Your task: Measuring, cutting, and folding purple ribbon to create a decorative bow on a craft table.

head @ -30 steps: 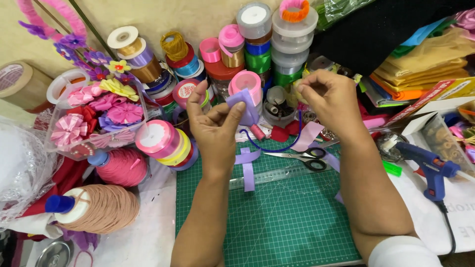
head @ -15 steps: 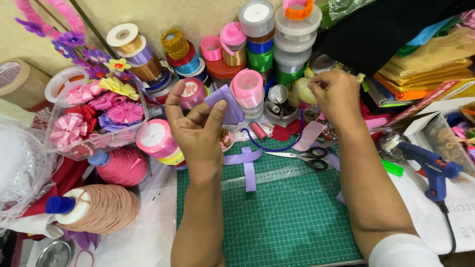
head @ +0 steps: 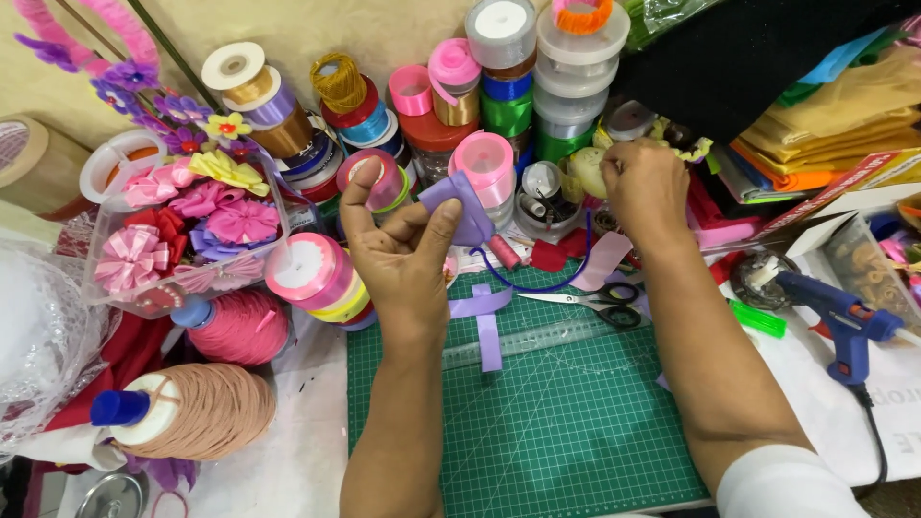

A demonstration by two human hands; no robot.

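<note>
**Lilac ribbon piece held over a crowded craft desk**

Much of the scene was hard to read. The right hand (head: pixel 645 182) was closed into a loose fist at the far edge of the cutting mat (head: pixel 566 422), its fingertips turned away from the camera, so whatever it pinched could not be made out among the small clutter there. A thin blue thread (head: pixel 537 284) curved from near that hand toward the left hand, but its ends were lost behind fingers and spools. A dark cloth (head: pixel 748 67) covered the far right corner and hid what lay beneath. The plastic bag (head: pixel 38 326) at the left edge was cut off by the frame, as was the glue gun's cord.

The left hand (head: pixel 403 254) was raised above the mat's far left corner, fingers closed on a folded ribbon piece (head: pixel 459 206). That piece was pale lilac, satin-smooth and bent into a soft, rounded fold, standing up from between thumb and forefinger, just in front of a pink ribbon roll (head: pixel 484 163).

Two more lilac strips (head: pixel 484 317) lay crossed on the mat beside a clear ruler (head: pixel 547 338). Scissors (head: pixel 585 302) rested just beyond the ruler, and a blue glue gun (head: pixel 839 317) lay well to the right. A clear tub of ribbon flowers (head: pixel 182 230) stood to the left.
</note>
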